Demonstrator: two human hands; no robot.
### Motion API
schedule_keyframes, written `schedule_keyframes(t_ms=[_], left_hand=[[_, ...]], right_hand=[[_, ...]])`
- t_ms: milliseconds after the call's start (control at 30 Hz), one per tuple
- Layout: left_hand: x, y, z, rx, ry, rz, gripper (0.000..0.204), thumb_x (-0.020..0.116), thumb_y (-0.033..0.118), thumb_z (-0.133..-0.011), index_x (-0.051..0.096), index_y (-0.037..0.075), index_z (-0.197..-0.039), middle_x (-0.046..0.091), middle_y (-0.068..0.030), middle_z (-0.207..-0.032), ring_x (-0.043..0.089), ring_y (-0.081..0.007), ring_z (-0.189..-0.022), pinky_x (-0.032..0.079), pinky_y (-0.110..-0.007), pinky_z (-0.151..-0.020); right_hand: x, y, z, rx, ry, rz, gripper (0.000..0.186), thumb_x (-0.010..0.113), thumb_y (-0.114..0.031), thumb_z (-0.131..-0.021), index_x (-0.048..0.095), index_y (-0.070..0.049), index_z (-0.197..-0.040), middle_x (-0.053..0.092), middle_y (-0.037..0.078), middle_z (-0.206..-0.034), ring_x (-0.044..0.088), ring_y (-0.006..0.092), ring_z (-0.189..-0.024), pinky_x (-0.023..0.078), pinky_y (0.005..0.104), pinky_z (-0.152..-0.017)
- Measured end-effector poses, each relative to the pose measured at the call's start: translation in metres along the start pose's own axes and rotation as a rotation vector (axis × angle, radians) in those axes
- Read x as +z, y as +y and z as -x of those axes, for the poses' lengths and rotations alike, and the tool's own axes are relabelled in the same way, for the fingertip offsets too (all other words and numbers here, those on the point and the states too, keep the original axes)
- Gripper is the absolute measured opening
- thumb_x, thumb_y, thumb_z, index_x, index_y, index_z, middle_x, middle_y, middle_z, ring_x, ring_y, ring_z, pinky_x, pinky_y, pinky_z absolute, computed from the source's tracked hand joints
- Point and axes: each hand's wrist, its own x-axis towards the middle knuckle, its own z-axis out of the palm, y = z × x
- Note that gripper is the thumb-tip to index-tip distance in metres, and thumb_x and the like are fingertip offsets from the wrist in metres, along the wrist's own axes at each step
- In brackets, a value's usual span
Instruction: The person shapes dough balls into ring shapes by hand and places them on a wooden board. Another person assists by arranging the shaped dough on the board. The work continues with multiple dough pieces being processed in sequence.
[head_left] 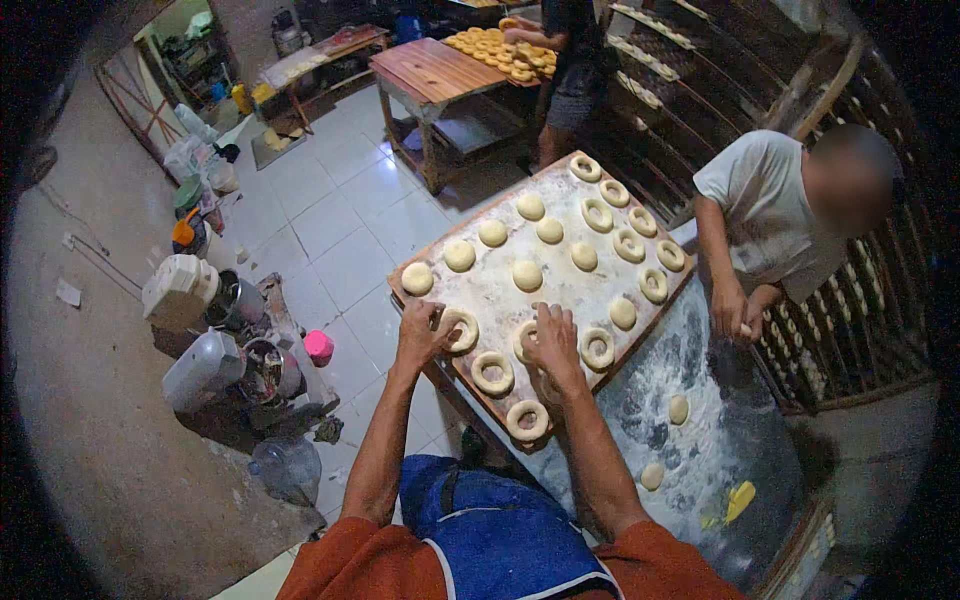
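A floured wooden board [480, 350] bears dough rings and round dough balls. At its near left part, my left hand [422, 332] has its fingers curled on the left edge of a dough ring [463, 332]. Beside it, my right hand [555, 345] grips another dough ring [523, 343], partly hidden under its fingers. Closer to me lie a dough ring [492, 373] and one more at the corner [527, 420]. To the right of my right hand sit a dough ring [597, 348] and a dough ball [623, 313]. Farther off are several more balls and rings.
A floured metal table [640, 400] holds loose dough pieces and a yellow scraper [739, 501]. A co-worker [750, 220] stands at the right, hands together. Mixers [205, 370] and a clear jug [287, 470] stand on the left floor. Another person works at a far wooden table [435, 70].
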Motion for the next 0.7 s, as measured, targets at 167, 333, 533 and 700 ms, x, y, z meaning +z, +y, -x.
schedule_keyframes(t_ms=[167, 333, 533, 700], left_hand=[[0.015, -0.009, 0.005, -0.039, 0.07, -0.046, 0.022, 0.072, 0.021, -0.075, 0.067, 0.001, -0.082, 0.059, -0.0132, -0.075, 0.057, -0.0285, -0.072, 0.046, -0.039, -0.068], [0.023, 0.001, 0.001, -0.357, -0.093, 0.205, 0.021, 0.067, 0.015, -0.084, 0.063, -0.001, -0.098, 0.065, -0.0099, -0.084, 0.063, -0.0171, -0.077, 0.05, -0.034, -0.06], [0.053, 0.114, 0.028, -0.024, 0.104, 0.039, 0.022, 0.064, 0.007, -0.082, 0.06, 0.001, -0.103, 0.06, -0.0106, -0.096, 0.058, -0.0221, -0.083, 0.045, -0.034, -0.078], [0.152, 0.244, 0.118, 0.011, -0.591, 0.466, 0.017, 0.063, 0.011, -0.084, 0.061, 0.003, -0.098, 0.063, -0.0077, -0.09, 0.059, -0.0191, -0.081, 0.047, -0.032, -0.072]], right_hand=[[-0.005, 0.01, 0.003, 0.006, 0.053, -0.2, 0.046, 0.065, -0.018, -0.075, 0.051, -0.002, -0.116, 0.051, 0.02, -0.11, 0.047, 0.0388, -0.104, 0.038, 0.0456, -0.094], [-0.023, 0.043, 0.107, -0.006, 0.224, -0.133, 0.05, 0.063, -0.015, -0.076, 0.049, -0.003, -0.123, 0.05, 0.02, -0.111, 0.046, 0.0367, -0.107, 0.039, 0.0434, -0.095], [-0.092, 0.141, 0.298, 0.769, 0.294, 0.055, 0.038, 0.067, -0.014, -0.075, 0.059, -0.006, -0.111, 0.057, 0.019, -0.102, 0.051, 0.0379, -0.096, 0.039, 0.0489, -0.085], [-0.09, 0.179, 0.346, 0.809, 0.145, -0.133, 0.03, 0.074, -0.016, -0.073, 0.058, -0.003, -0.095, 0.059, 0.015, -0.088, 0.056, 0.0339, -0.085, 0.041, 0.0458, -0.083]])
